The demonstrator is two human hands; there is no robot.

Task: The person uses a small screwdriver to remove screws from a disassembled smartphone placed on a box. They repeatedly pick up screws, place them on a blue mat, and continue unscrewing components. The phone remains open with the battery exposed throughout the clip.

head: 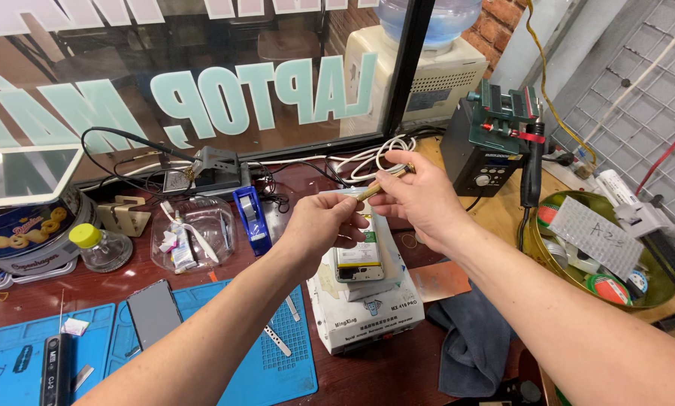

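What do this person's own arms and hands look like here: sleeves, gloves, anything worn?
Both forearms are bare as far as the frame shows, with no sleeves in view. The left hand and right hand wear no gloves; no rings, watch or wristband are visible.

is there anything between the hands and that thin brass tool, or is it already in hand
Nothing stands between them. The right hand already grips the thin brass tool, and the left hand pinches its lower tip, above the opened phone on the white machine.
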